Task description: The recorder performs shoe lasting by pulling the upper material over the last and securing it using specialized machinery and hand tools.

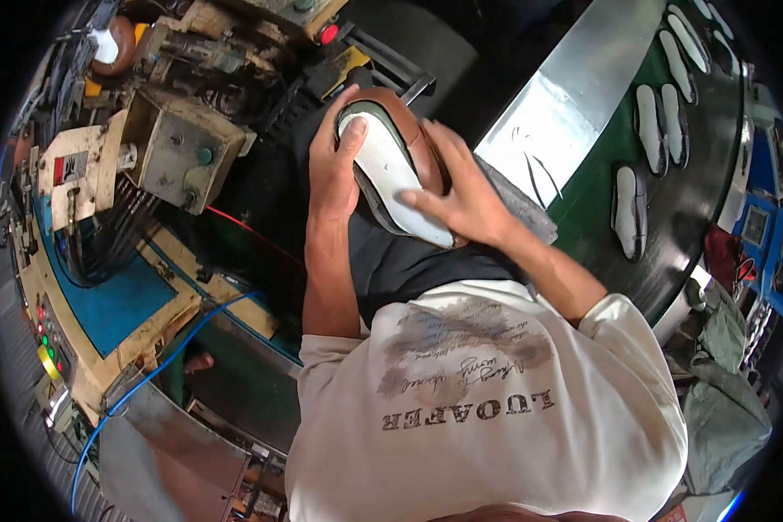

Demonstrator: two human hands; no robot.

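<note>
Between my two hands is a brown leather shoe upper (416,150) with its white insole side (381,167) turned up, tilted over my dark-trousered lap. My left hand (335,170) wraps one side of it near the far end, the thumb pressing on the white face. On the other side, my right hand (464,193) has its fingers along the brown leather and its thumb on the lower part of the white face. The hands hide parts of the shoe's edges, and its underside is turned away.
Left stands a worn machine with a control box (187,152), hoses and a blue panel (117,296); a blue hose (161,361) runs past it. A metal ledge (574,87) borders a dark conveyor on the right, carrying several dark shoes (629,213) sole up. Grey cloth (518,204) and thin strips lie near my right forearm.
</note>
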